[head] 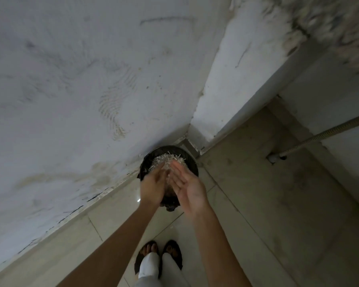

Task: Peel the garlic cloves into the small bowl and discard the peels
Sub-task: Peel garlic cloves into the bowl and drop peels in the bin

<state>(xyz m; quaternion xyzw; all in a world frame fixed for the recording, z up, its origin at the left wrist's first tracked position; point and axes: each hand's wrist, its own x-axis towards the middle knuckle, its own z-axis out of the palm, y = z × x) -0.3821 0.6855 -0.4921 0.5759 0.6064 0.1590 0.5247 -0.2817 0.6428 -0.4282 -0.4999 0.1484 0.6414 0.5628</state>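
A black waste bin stands on the floor in the corner of two walls, holding a heap of pale peels and scraps. Both my hands hover over its near rim, palms turned toward each other. My left hand and my right hand have straight, relaxed fingers, and the fingertips meet above the heap. I see nothing held in either hand. No garlic cloves or small bowl are in view.
A stained white wall runs along the left and a wall corner juts out behind the bin. A flexible metal hose crosses the right side above the tiled floor. My feet in sandals stand below.
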